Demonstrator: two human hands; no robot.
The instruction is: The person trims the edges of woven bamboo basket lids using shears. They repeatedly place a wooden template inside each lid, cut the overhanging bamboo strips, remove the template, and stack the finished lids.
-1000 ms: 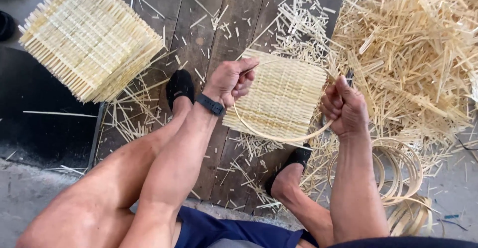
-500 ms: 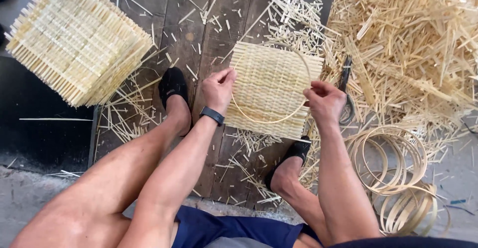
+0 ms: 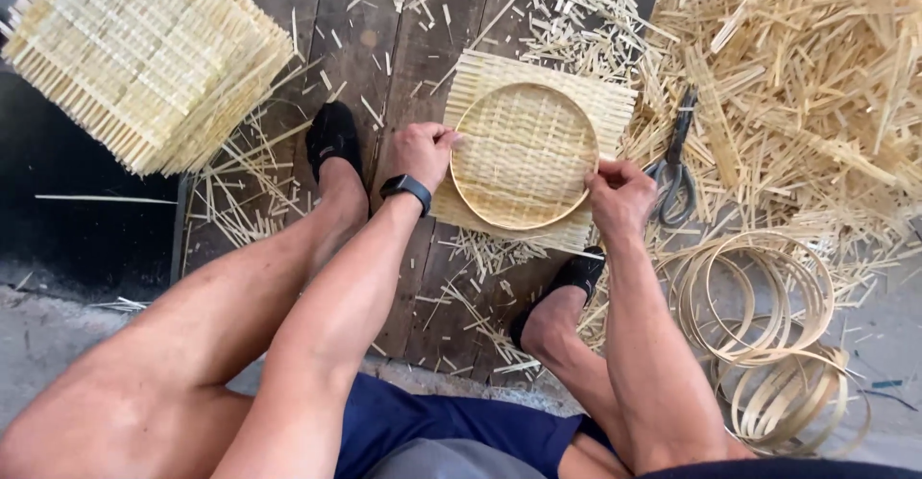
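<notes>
My left hand and right hand each grip opposite edges of a round bamboo hoop, pressing it flat onto the square woven mat on the dark floorboards. Half a second ago the hoop was a loose loop above the mat; now it sits closed and centred. Right of the mat lie scissors, then a heap of bamboo offcuts; spare hoops coil below-right. A stack of woven mats lies far left.
</notes>
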